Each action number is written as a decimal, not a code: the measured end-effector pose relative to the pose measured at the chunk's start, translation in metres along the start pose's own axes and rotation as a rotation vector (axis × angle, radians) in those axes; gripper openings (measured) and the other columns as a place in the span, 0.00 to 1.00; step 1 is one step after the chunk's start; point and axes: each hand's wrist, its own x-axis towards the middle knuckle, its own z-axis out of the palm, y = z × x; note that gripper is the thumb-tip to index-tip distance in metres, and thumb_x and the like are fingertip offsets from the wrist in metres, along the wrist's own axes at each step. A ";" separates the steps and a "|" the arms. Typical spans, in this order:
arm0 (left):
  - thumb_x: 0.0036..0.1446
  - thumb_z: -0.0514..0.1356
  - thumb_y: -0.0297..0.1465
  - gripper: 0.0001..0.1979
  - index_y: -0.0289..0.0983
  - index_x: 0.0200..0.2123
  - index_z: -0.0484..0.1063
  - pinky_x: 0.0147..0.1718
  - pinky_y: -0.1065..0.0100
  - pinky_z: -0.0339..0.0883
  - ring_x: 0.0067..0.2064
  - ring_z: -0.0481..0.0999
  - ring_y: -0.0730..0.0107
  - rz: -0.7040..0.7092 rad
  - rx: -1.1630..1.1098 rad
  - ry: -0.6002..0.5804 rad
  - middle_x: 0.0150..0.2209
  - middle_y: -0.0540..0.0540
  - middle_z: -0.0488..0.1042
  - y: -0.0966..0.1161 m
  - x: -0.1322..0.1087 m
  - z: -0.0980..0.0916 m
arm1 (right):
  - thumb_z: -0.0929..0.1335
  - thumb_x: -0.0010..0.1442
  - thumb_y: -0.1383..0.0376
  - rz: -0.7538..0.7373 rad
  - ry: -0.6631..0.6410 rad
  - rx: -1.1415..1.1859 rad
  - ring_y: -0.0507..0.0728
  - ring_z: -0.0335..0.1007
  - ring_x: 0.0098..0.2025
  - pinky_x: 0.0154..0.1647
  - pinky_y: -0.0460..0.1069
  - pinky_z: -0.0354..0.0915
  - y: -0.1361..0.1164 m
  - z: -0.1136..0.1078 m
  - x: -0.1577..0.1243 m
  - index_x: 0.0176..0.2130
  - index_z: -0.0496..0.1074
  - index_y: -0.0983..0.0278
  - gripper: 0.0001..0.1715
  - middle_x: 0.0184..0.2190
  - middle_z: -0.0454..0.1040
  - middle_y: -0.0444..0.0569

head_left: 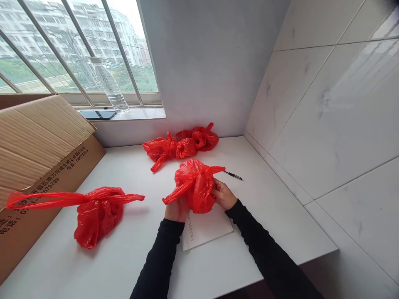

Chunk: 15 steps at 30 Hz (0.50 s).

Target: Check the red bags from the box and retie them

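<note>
A knotted red plastic bag point(199, 187) is held between my two hands above a sheet of paper point(208, 232) that has a handwritten column of numbers. My left hand point(177, 211) supports the bag from below on its left side, its fingers mostly hidden behind the plastic. On the right side, my right hand point(223, 195) grips the bag with bent fingers. A black pen point(233, 175) lies just beyond my right hand. Another tied red bag point(99, 216) rests on the white table at the left, its long handle loop stretched toward the box.
Several tied red bags point(162, 149) lie against the back wall. An open cardboard box point(46, 166) stands at the left. On the windowsill are a water bottle point(110, 85) and a phone point(97, 115). A tiled wall point(343, 124) borders the white table point(274, 207) at the right.
</note>
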 end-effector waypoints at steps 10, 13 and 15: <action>0.45 0.71 0.27 0.31 0.45 0.54 0.72 0.46 0.64 0.76 0.41 0.81 0.65 0.151 0.044 0.028 0.50 0.46 0.79 -0.003 0.002 0.000 | 0.70 0.58 0.44 0.052 -0.125 -0.016 0.55 0.75 0.38 0.28 0.48 0.74 -0.020 0.006 -0.010 0.57 0.67 0.56 0.33 0.48 0.75 0.50; 0.50 0.69 0.33 0.25 0.45 0.53 0.73 0.45 0.61 0.76 0.43 0.81 0.60 0.111 0.029 -0.018 0.46 0.46 0.80 -0.002 0.000 -0.003 | 0.76 0.52 0.52 -0.015 -0.081 -0.067 0.54 0.74 0.33 0.21 0.46 0.72 -0.017 0.009 -0.008 0.55 0.66 0.56 0.35 0.44 0.74 0.47; 0.52 0.68 0.35 0.23 0.46 0.53 0.73 0.45 0.60 0.76 0.44 0.81 0.59 0.089 0.037 -0.039 0.46 0.46 0.80 -0.003 -0.002 -0.002 | 0.76 0.51 0.53 -0.059 -0.040 -0.090 0.53 0.73 0.29 0.18 0.46 0.70 -0.015 0.010 -0.007 0.53 0.67 0.57 0.33 0.40 0.73 0.46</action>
